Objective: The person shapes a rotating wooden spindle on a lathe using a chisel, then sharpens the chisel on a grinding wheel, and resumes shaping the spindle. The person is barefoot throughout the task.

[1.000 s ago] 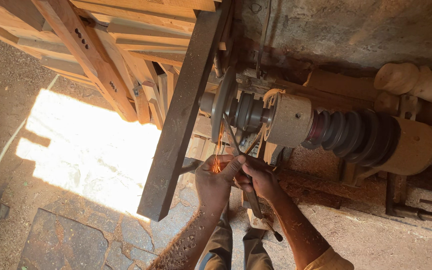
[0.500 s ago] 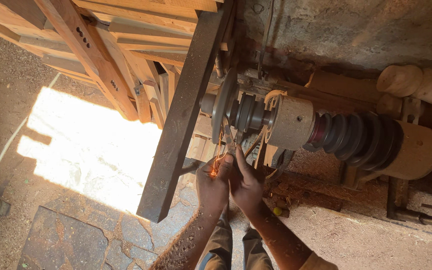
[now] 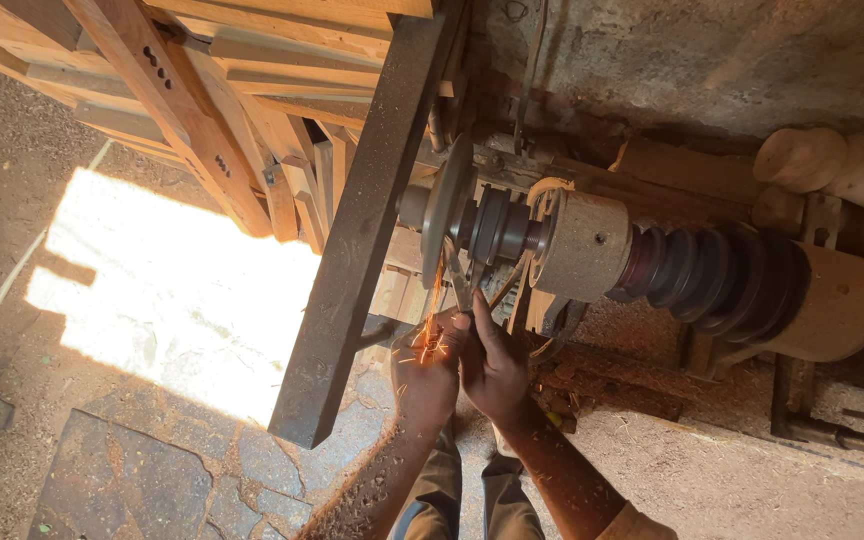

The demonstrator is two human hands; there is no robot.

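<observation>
Dusty workshop floor; both hands, left hand (image 3: 424, 372) and right hand (image 3: 492, 365), are closing on a thin metal blade (image 3: 460, 285), now raised against the grey grinding disc (image 3: 449, 208) (orange sparks (image 3: 422, 348) flying).

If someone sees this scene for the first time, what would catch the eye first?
Orange sparks at the centre, where both hands, the left hand and right hand, press a thin metal tool against the grey wheel. Next, the bright sun patch on the floor at left, and the dark steel beam slanting down the middle.
</observation>
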